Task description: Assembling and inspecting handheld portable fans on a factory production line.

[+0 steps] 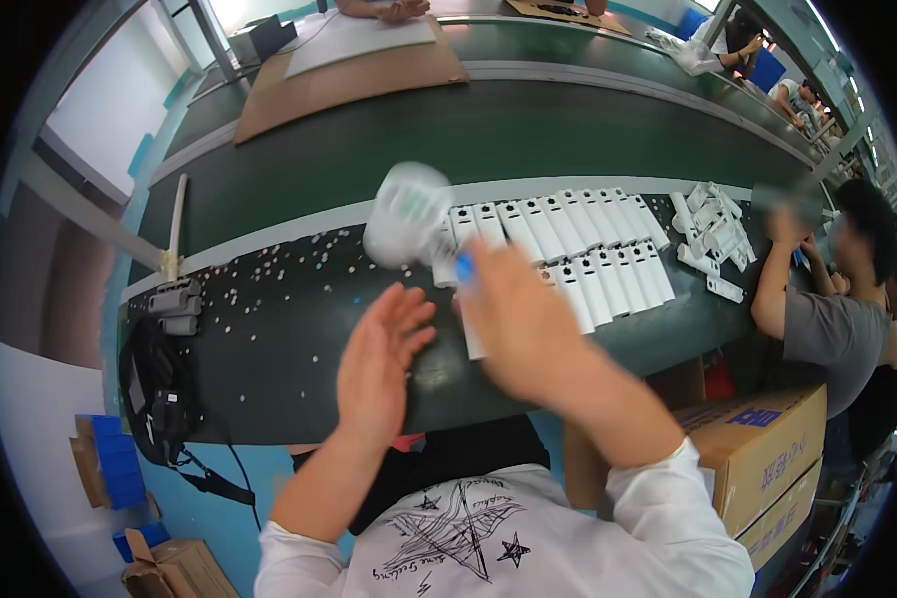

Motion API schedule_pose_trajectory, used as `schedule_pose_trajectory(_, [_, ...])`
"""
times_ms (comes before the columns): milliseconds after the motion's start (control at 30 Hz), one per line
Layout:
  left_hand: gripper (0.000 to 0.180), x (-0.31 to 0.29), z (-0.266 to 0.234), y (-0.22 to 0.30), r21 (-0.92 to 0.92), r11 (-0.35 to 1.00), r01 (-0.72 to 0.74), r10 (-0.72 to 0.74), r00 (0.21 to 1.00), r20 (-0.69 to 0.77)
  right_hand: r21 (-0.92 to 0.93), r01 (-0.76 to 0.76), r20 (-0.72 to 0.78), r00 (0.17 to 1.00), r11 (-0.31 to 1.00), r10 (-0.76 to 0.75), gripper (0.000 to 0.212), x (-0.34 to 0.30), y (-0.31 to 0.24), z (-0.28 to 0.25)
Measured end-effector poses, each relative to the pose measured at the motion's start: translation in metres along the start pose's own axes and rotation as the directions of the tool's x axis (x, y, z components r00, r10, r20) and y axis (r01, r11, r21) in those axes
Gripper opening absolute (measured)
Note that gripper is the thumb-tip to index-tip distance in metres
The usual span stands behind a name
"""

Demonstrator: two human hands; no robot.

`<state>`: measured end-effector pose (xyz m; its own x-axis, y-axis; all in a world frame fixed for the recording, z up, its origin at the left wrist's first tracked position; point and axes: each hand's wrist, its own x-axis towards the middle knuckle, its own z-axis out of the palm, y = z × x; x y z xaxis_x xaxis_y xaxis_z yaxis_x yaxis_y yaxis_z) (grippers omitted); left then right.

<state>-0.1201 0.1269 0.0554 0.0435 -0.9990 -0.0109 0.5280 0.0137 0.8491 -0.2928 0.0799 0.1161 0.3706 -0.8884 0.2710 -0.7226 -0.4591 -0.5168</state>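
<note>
My right hand [518, 319] is raised over the dark table, closed on a white rounded plastic device [409, 214] that is smeared by motion. Something blue shows at its fingertips. Its grip is partly blurred, and the device's lower part is hidden behind the fingers. Lower and to the left, my left hand [377, 364] holds nothing; its fingers are stretched out toward the right hand. Just beyond and right of my right hand, white oblong plastic housings [583, 224] with dark round openings at their ends lie side by side in two rows.
Small pale dots are scattered over the dark tabletop [269, 369]. Loose white parts [713, 229] are piled at the right, near a co-worker [837, 299]. A black bag [159, 389] and grey blocks [176, 304] sit at the left end. Cardboard boxes [767, 448] stand at my right.
</note>
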Motion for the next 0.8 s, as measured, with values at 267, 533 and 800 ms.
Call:
schedule_pose_trajectory(267, [0.042, -0.052, -0.028, -0.023, -0.246, 0.966, 0.081, -0.142, 0.959, -0.244, 0.203, 0.205, 0.087, 0.97, 0.958, -0.226, 0.051, -0.071, -0.044, 0.069])
schedule_pose_trajectory(533, [0.051, -0.079, -0.053, -0.014, -0.37, 0.918, 0.142, -0.197, 0.974, -0.115, -0.388, 0.201, 0.057, 0.979, 0.899, -0.194, 0.038, -0.082, 0.021, 0.05])
schedule_pose_trajectory(800, [0.056, -0.087, -0.05, -0.016, -0.555, 0.801, 0.223, -0.312, 0.948, -0.069, -0.084, 0.348, 0.04, 0.938, 0.934, -0.345, 0.044, -0.13, 0.015, 0.067])
